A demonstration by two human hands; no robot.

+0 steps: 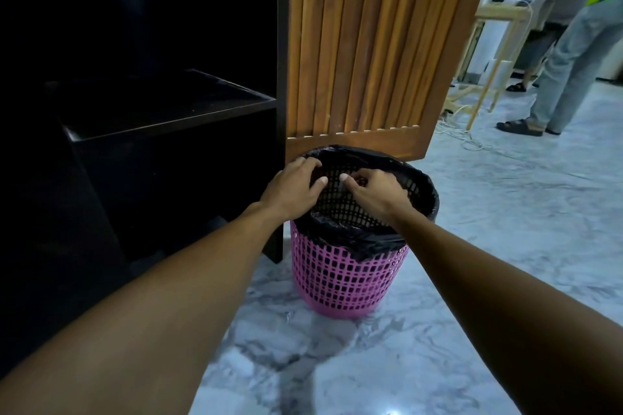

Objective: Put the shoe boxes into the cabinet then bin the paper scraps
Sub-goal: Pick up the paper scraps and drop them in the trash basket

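Observation:
A pink lattice bin (344, 280) with a black liner folded over its rim stands on the marble floor beside the dark cabinet (161, 118). Both my hands hover over the bin's mouth. My left hand (293, 187) has its fingers curled downward at the left rim. My right hand (371, 194) is curled too, with fingertips pinched near something small and dark that I cannot make out. No paper scraps or shoe boxes show clearly. The cabinet's inside is too dark to read.
A slatted wooden cabinet door (371, 44) stands open just behind the bin. At the far right a person (573, 61) in sandals stands near a light wooden frame (495, 44), and white cables (462, 131) trail on the floor.

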